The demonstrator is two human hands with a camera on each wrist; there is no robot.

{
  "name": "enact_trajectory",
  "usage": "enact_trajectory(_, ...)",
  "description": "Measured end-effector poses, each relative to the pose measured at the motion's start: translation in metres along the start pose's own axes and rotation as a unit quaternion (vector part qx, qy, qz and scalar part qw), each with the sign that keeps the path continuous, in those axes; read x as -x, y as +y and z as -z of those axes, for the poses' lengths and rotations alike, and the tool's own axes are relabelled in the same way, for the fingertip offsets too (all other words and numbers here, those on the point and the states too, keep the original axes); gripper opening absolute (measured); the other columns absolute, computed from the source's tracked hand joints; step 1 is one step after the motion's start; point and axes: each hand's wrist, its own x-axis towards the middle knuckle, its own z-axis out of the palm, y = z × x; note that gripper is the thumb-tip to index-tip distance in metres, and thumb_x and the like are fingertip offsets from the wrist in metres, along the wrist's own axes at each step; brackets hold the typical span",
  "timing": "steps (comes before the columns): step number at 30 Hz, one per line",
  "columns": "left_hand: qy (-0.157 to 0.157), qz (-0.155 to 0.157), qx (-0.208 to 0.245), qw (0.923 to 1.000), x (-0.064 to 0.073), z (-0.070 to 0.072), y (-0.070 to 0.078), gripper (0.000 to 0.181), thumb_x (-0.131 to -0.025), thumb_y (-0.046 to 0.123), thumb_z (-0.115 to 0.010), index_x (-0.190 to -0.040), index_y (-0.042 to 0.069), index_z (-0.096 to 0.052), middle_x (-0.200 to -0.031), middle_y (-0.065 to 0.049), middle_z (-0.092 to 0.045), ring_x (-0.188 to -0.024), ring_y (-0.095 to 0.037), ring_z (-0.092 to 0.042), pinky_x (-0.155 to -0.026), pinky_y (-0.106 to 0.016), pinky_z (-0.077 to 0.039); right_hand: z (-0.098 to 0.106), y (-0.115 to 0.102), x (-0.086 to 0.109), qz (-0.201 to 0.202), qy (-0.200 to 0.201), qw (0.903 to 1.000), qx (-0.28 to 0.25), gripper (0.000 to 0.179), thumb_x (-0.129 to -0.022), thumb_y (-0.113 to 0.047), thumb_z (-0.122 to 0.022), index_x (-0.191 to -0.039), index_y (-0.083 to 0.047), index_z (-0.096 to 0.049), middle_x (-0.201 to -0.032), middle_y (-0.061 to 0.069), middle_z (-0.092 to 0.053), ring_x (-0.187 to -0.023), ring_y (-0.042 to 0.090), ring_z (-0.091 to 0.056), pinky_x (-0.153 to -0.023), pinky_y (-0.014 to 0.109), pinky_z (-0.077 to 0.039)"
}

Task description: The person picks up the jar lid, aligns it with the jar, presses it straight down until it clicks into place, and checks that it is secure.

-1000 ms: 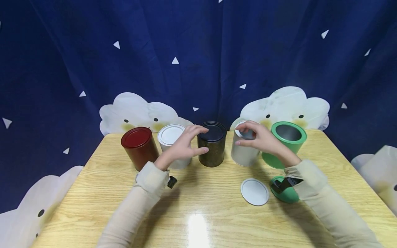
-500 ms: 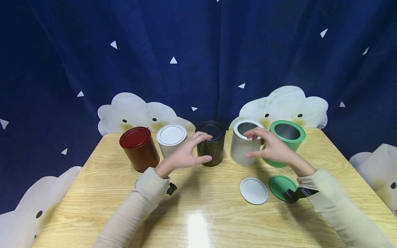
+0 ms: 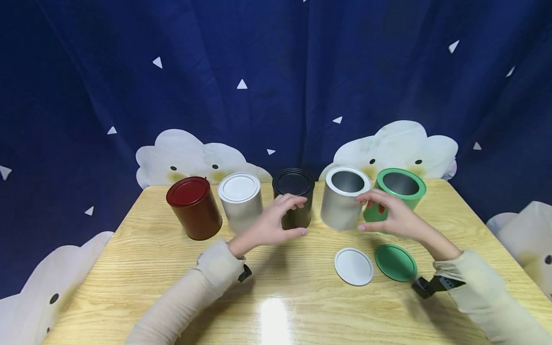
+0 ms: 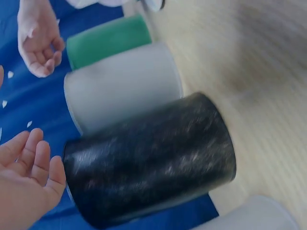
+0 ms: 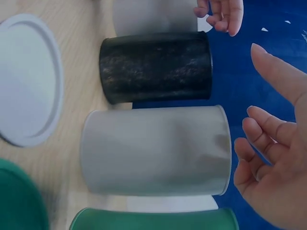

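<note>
My left hand (image 3: 276,223) hovers with loosely bent fingers in front of the black lidded can (image 3: 296,184), holding nothing. To the right, my right hand (image 3: 392,215) hangs with fingers and thumb apart before the gap between the open white can (image 3: 339,211) and the open green can (image 3: 407,203). Nothing is in its grasp. In the right wrist view a gap separates my fingers from the white can's rim (image 5: 223,151). A white lid (image 3: 353,266) and a green lid (image 3: 396,262) lie flat on the table, nearer to me than the open cans.
A dark red lidded can (image 3: 196,211) and a white lidded can (image 3: 239,203) stand at the left of the row. The cans line the wooden table's (image 3: 172,268) back edge. Behind hangs a blue curtain (image 3: 276,96) with cloud shapes.
My right hand has drawn back from the open white can's mouth, moving right and toward me. My left hand has shifted slightly right and nearer to me. The cans and lids stay put.
</note>
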Motion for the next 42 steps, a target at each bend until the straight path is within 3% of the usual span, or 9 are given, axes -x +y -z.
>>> enact_trajectory(6, -0.021, 0.009, -0.008, 0.9997, 0.000, -0.015, 0.004, 0.059, -0.072, 0.023, -0.076, -0.120, -0.001, -0.051, -0.097, -0.009, -0.053, -0.093, -0.019, -0.047, -0.082, -0.029, -0.039, 0.001, 0.004, 0.013, 0.005, -0.005, 0.9997, 0.023, 0.054, -0.061, -0.015, -0.084, -0.108, -0.003, -0.060, -0.088, -0.007, -0.052, -0.078, 0.004, -0.044, -0.059, 0.023, -0.037)
enact_trajectory(15, -0.076, 0.022, -0.015, 0.9967, 0.001, -0.035, 0.006, 0.063, -0.074, 0.028, -0.074, -0.125, 0.002, -0.049, -0.097, -0.003, -0.051, -0.091, -0.022, -0.047, -0.078, -0.025, -0.037, -0.001, 0.016, 0.033, 0.011, -0.012, 0.9997, 0.017, 0.058, -0.057, -0.011, -0.085, -0.109, -0.007, -0.059, -0.090, -0.008, -0.051, -0.079, 0.004, -0.043, -0.058, 0.021, -0.036)
enact_trajectory(23, -0.086, 0.017, -0.020, 0.9959, 0.003, -0.049, 0.005, 0.062, -0.073, 0.028, -0.075, -0.123, 0.002, -0.050, -0.097, -0.004, -0.053, -0.091, -0.024, -0.048, -0.077, -0.023, -0.037, -0.007, 0.027, 0.050, 0.006, -0.018, 0.9997, 0.016, 0.058, -0.057, -0.014, -0.085, -0.109, -0.006, -0.059, -0.094, -0.009, -0.052, -0.079, 0.004, -0.043, -0.058, 0.024, -0.037)
enact_trajectory(31, -0.124, 0.040, -0.026, 0.9911, 0.006, -0.063, 0.009, 0.064, -0.074, 0.032, -0.074, -0.125, 0.002, -0.049, -0.097, -0.006, -0.055, -0.090, -0.022, -0.049, -0.074, -0.021, -0.036, -0.022, 0.037, 0.068, -0.025, -0.057, 0.9980, -0.010, 0.058, -0.063, -0.019, -0.083, -0.113, -0.006, -0.056, -0.101, -0.002, -0.053, -0.084, 0.011, -0.045, -0.059, 0.029, -0.039)
enact_trajectory(37, -0.145, 0.039, -0.076, 0.9858, 0.005, -0.081, 0.007, 0.079, -0.071, 0.041, -0.075, -0.132, 0.006, -0.041, -0.101, -0.004, -0.055, -0.097, -0.016, -0.047, -0.080, -0.022, -0.036, -0.033, 0.048, 0.077, -0.010, -0.081, 0.9967, 0.004, 0.066, -0.061, -0.028, -0.084, -0.115, -0.003, -0.056, -0.105, 0.007, -0.055, -0.089, 0.020, -0.050, -0.068, 0.033, -0.044)
enact_trajectory(42, -0.169, 0.065, -0.104, 0.9779, 0.006, -0.097, 0.002, 0.087, -0.068, 0.050, -0.074, -0.137, 0.011, -0.037, -0.114, -0.003, -0.049, -0.102, -0.015, -0.041, -0.083, -0.028, -0.034, -0.038, 0.054, 0.084, 0.002, -0.097, 0.9951, 0.020, 0.073, -0.060, -0.038, -0.083, -0.119, -0.004, -0.055, -0.103, 0.005, -0.051, -0.091, 0.019, -0.046, -0.074, 0.033, -0.039)
